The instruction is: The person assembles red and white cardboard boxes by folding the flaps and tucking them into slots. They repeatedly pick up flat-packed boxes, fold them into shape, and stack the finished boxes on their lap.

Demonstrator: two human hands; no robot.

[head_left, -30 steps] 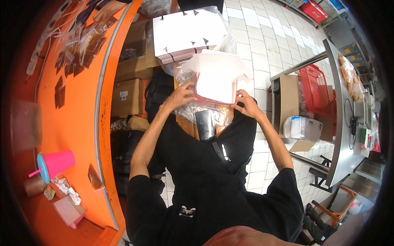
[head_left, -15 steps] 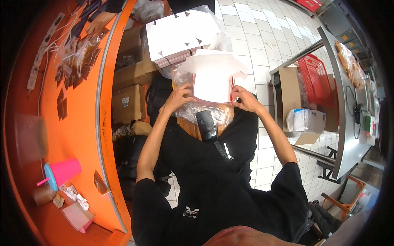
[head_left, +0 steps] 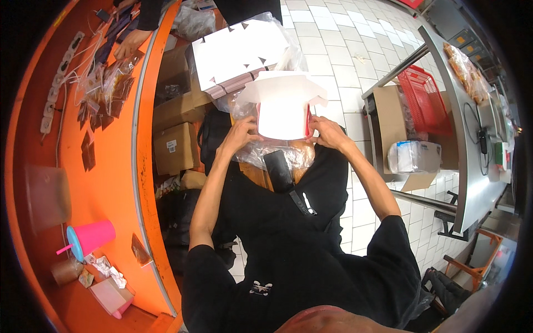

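Observation:
A partly folded cardboard box [head_left: 283, 119], white inside with red on its side walls, lies just beyond my lap with its wide far flap spread out. My left hand [head_left: 241, 135] is closed on its near left corner, fingers curled against the side. At the near right corner my right hand [head_left: 327, 133] pinches the red side wall between thumb and fingers. Clear plastic wrap [head_left: 252, 152] lies crumpled under the box. Closer to me a black phone [head_left: 278, 171] rests between my legs.
Beyond the box stands a stack of flat white cardboard blanks [head_left: 239, 53]. An orange table [head_left: 114, 183] at left holds small plastic packets [head_left: 114, 89] and a pink cup [head_left: 97, 236]; another person's hand [head_left: 132, 44] rests there. A metal table [head_left: 463, 183] and red basket [head_left: 425, 100] are at right.
Both hands keep their places at the box's near corners. More of the red right wall shows beside my right fingers. The whole view has shifted slightly.

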